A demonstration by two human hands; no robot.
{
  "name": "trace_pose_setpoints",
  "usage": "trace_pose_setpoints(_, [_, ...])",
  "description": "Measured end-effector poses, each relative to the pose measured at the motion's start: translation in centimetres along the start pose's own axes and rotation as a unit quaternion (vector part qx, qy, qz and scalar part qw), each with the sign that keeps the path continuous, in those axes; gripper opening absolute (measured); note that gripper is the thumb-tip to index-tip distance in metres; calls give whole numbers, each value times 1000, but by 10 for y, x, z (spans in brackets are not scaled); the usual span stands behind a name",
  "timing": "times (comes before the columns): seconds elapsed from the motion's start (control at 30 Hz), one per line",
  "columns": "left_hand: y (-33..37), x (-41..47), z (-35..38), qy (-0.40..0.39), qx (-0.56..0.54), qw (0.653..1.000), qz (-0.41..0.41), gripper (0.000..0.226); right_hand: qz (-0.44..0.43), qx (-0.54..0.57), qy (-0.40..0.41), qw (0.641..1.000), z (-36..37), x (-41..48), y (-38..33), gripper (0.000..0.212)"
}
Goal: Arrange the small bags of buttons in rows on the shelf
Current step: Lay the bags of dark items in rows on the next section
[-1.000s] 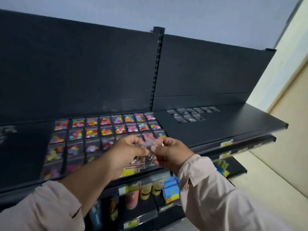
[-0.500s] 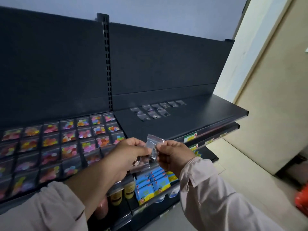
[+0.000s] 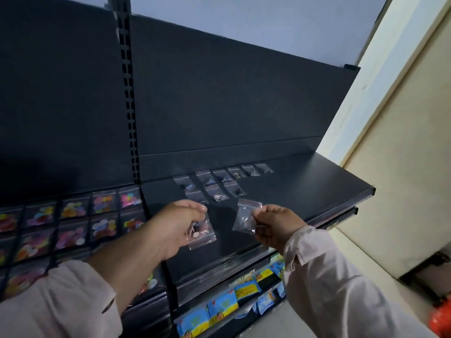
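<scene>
My left hand (image 3: 174, 224) pinches a small clear bag of dark and pale buttons (image 3: 201, 231) above the black shelf (image 3: 305, 189). Just to its right, my right hand (image 3: 275, 224) holds a second clear bag (image 3: 245, 219) by its edge. The two bags hang apart, over the shelf's front half. Behind them, several clear bags of dark buttons (image 3: 219, 180) lie in two rows near the back panel. Rows of bags with bright coloured buttons (image 3: 73, 223) cover the shelf section to the left.
An upright slotted post (image 3: 128, 93) divides the two shelf sections. Lower shelves hold blue and yellow packets (image 3: 234, 303). A cream wall (image 3: 402, 167) stands at the right, with an orange object (image 3: 443, 318) on the floor.
My hands were together on a bunch of bags; now they have drawn apart, each with one bag. The view has swung right, toward the section with the dark-button bags.
</scene>
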State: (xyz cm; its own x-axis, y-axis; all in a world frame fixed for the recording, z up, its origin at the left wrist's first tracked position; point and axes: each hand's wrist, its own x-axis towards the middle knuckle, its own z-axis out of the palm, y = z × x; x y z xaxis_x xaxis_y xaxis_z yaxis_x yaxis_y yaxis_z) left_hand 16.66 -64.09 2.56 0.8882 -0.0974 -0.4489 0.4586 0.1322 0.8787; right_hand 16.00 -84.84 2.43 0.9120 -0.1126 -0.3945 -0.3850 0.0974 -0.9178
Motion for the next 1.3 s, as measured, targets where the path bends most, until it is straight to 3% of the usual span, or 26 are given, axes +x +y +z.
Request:
trace_pose_setpoints(0.37, [14, 64, 50, 54, -40, 998, 0, 11, -13, -72, 31, 997, -72, 144, -27, 22])
trace_pose_setpoints(0.5, [17, 83, 74, 84, -91, 992, -24, 6, 11, -127, -9, 992, -81, 195, -36, 20])
trace_pose_setpoints(0.67, [20, 109, 101, 158, -108, 981, 4, 13, 6, -202, -66, 977, -78, 240, -43, 23])
trace_pose_setpoints(0.77, [19, 115, 114, 193, -104, 976, 3, 12, -42, -290, -67, 954, -75, 258, -42, 26])
trace_pose_setpoints(0.9, [21, 118, 124, 219, -98, 971, 0, 10, -120, -440, -59, 888, -74, 266, -44, 10])
trace_pose_setpoints(1.13, [26, 123, 138, 228, -75, 971, 16, 11, -146, -472, -75, 866, -72, 277, -44, 31])
trace_pose_setpoints(1.3, [25, 129, 145, 241, -51, 969, 18, 11, -142, -480, -95, 861, -76, 279, -43, 29])
